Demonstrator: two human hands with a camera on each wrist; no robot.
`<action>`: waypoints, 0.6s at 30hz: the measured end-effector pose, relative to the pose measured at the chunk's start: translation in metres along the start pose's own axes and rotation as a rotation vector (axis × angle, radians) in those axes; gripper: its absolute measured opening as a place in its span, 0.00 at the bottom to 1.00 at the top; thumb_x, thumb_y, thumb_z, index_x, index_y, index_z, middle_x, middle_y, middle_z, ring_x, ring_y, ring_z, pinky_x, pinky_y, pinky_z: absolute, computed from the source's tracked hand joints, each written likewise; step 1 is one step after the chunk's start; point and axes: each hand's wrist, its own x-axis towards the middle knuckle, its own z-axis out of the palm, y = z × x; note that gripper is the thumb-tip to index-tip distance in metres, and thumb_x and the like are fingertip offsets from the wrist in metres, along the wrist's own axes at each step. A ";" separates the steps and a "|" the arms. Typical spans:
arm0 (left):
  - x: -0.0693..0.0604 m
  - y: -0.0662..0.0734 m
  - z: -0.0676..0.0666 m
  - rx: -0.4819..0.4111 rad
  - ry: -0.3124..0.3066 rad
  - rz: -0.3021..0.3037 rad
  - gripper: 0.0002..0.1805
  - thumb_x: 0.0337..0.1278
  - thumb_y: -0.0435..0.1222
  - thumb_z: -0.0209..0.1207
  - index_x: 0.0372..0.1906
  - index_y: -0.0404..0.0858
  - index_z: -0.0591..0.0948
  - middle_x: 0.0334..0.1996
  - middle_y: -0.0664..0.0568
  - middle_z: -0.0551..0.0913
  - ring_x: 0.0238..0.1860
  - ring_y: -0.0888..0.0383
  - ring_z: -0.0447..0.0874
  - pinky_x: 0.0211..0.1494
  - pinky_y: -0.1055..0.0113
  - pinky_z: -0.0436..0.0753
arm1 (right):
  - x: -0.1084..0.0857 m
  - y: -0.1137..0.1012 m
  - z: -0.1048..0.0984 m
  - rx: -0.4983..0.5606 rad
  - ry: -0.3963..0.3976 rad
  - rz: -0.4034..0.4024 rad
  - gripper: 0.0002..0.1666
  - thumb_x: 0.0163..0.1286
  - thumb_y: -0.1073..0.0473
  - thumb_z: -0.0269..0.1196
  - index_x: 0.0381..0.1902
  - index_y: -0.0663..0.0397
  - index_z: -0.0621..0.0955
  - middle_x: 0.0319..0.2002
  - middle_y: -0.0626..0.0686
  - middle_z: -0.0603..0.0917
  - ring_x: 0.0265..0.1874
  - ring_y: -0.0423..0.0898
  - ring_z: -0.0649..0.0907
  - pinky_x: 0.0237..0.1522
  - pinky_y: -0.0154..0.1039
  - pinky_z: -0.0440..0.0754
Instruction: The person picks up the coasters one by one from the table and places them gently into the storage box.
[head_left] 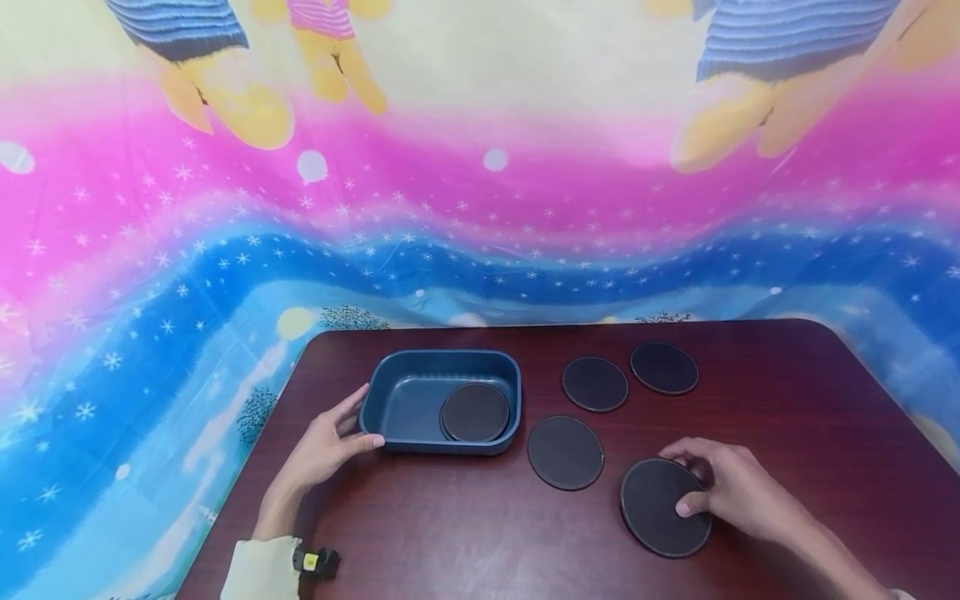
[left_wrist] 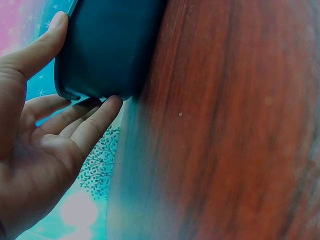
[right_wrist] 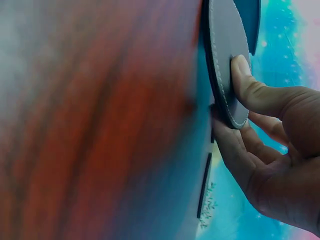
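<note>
A dark blue rectangular plastic bin [head_left: 442,448] stands on the table's left part. Inside, at its right end, lies a round dark coaster [head_left: 476,412], seemingly with another layer beneath. My left hand [head_left: 326,446] holds the bin's near left corner, thumb on the near rim and fingers against the left end; in the left wrist view the fingertips [left_wrist: 114,102] touch its wall. My right hand [head_left: 738,492] pinches a round dark coaster [head_left: 660,510] with pale edge stitching, thumb on top and fingers beneath. Its edge looks thick in the right wrist view; I cannot tell if several are stacked.
Between the bin and my right hand lies a flat coaster [head_left: 566,452]. Farther back are a second coaster [head_left: 595,384] and a third coaster [head_left: 664,367]. The reddish-brown table [head_left: 450,533] ends at a printed backdrop [head_left: 480,242] behind it.
</note>
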 end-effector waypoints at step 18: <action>-0.001 -0.001 0.001 -0.003 0.004 0.008 0.52 0.66 0.41 0.74 0.88 0.44 0.57 0.80 0.33 0.69 0.78 0.33 0.72 0.64 0.52 0.88 | 0.010 0.021 -0.019 0.516 -0.171 0.014 0.23 0.73 0.66 0.70 0.58 0.67 0.72 0.41 0.51 0.90 0.37 0.42 0.92 0.35 0.48 0.93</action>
